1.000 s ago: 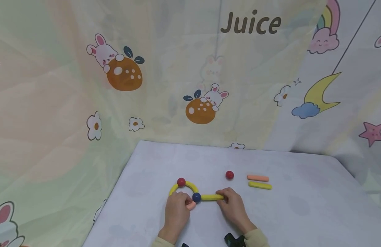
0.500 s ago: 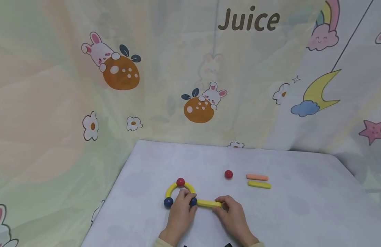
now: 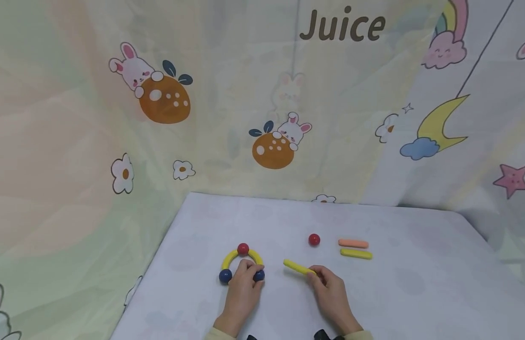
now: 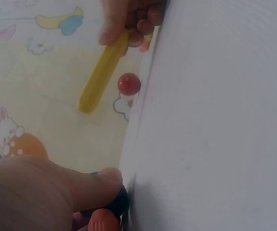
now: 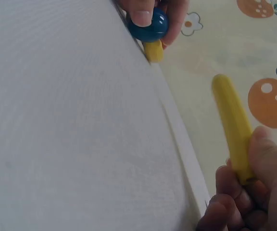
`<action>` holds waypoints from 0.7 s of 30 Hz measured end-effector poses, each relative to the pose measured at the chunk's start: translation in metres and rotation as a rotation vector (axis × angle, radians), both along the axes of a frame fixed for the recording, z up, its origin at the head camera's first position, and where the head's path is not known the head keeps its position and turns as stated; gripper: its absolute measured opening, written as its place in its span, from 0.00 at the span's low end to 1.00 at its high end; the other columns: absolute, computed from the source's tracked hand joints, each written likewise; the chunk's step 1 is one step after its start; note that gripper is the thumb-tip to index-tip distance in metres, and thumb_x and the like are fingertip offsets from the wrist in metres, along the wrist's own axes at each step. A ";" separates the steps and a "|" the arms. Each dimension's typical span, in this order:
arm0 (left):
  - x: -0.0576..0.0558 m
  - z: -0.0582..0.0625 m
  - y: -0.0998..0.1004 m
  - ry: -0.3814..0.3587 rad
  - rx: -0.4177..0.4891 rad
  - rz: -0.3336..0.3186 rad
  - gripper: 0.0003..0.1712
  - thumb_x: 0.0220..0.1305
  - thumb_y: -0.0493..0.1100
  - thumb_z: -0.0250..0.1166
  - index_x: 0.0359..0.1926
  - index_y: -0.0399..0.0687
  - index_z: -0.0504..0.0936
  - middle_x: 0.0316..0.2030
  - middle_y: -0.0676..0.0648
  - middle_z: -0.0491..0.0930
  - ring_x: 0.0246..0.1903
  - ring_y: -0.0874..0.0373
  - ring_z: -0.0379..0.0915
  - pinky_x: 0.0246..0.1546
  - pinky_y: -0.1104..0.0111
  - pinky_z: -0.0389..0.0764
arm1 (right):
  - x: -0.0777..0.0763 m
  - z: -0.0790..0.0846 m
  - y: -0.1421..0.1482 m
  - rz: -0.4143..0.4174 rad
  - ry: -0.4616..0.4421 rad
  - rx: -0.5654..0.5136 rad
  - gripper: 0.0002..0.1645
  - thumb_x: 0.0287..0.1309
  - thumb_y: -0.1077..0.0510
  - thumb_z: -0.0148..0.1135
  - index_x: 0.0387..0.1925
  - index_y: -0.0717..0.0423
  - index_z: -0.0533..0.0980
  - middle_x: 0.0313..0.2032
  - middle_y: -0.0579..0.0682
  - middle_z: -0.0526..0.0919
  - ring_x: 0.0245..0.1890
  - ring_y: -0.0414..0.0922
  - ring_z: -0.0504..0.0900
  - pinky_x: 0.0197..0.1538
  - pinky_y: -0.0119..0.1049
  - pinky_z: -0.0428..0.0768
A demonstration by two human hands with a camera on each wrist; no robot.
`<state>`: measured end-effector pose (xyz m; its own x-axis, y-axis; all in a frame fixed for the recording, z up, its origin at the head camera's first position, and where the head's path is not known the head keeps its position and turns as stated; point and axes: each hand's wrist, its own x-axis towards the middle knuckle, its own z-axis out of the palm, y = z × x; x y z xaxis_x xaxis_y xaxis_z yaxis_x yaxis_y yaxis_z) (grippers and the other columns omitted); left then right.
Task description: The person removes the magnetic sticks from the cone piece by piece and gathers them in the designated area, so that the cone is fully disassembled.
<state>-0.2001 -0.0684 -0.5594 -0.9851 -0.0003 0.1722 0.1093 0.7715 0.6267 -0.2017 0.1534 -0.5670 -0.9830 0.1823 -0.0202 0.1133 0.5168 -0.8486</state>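
Observation:
My left hand (image 3: pixel 242 290) pinches the right-hand blue ball (image 5: pixel 150 25) of an arch on the table. Two curved yellow sticks (image 3: pixel 229 258) meet at a red ball (image 3: pixel 243 249) at its top, and another blue ball (image 3: pixel 225 276) ends its left side. In the left wrist view, a salmon-coloured piece (image 4: pixel 105 220) shows below the thumb, mostly hidden. My right hand (image 3: pixel 331 292) holds a straight yellow stick (image 3: pixel 297 267) by one end, between thumb and fingers. The stick's free end points left towards the arch, with a gap between them.
Beyond my right hand, a loose red ball (image 3: pixel 314 240) lies on the white-covered table (image 3: pixel 415 283). To its right are a salmon stick (image 3: pixel 353 243) and another yellow stick (image 3: pixel 356 254), side by side. A printed cloth (image 3: pixel 219 94) hangs behind the table's far edge.
The straight yellow stick was against the right blue ball; now it is apart, tilted, and further right in my right hand. My left hand and the arch have shifted slightly left.

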 end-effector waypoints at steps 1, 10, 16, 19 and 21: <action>-0.001 0.000 0.000 -0.003 0.007 -0.001 0.20 0.52 0.37 0.75 0.48 0.50 0.84 0.44 0.53 0.71 0.32 0.66 0.69 0.31 0.75 0.75 | 0.000 0.001 0.001 0.003 -0.005 -0.005 0.09 0.65 0.57 0.62 0.45 0.53 0.80 0.30 0.45 0.78 0.29 0.41 0.71 0.28 0.30 0.70; 0.001 -0.004 0.002 0.030 0.036 0.023 0.21 0.51 0.36 0.75 0.48 0.49 0.85 0.43 0.55 0.70 0.37 0.63 0.71 0.36 0.71 0.79 | 0.002 0.010 0.044 0.007 0.028 0.128 0.14 0.65 0.61 0.61 0.52 0.51 0.79 0.46 0.47 0.83 0.41 0.41 0.78 0.43 0.33 0.78; 0.001 -0.003 0.001 0.050 0.034 0.021 0.21 0.52 0.35 0.75 0.48 0.49 0.84 0.43 0.55 0.71 0.37 0.63 0.71 0.38 0.68 0.80 | 0.005 0.008 0.091 -0.066 0.030 0.253 0.16 0.66 0.62 0.59 0.54 0.54 0.77 0.47 0.52 0.83 0.43 0.47 0.80 0.44 0.41 0.79; 0.001 -0.003 0.002 0.041 0.042 0.016 0.21 0.52 0.35 0.74 0.49 0.49 0.84 0.43 0.55 0.71 0.37 0.63 0.72 0.38 0.68 0.80 | 0.007 0.007 0.110 -0.098 0.040 0.295 0.16 0.66 0.62 0.59 0.55 0.55 0.77 0.48 0.57 0.82 0.43 0.50 0.81 0.44 0.46 0.80; 0.001 -0.002 0.003 0.032 0.051 0.019 0.21 0.52 0.35 0.74 0.49 0.49 0.84 0.43 0.55 0.71 0.37 0.63 0.72 0.38 0.68 0.80 | 0.007 0.006 0.121 -0.119 0.052 0.313 0.16 0.65 0.62 0.60 0.54 0.56 0.77 0.49 0.59 0.82 0.43 0.51 0.81 0.43 0.47 0.79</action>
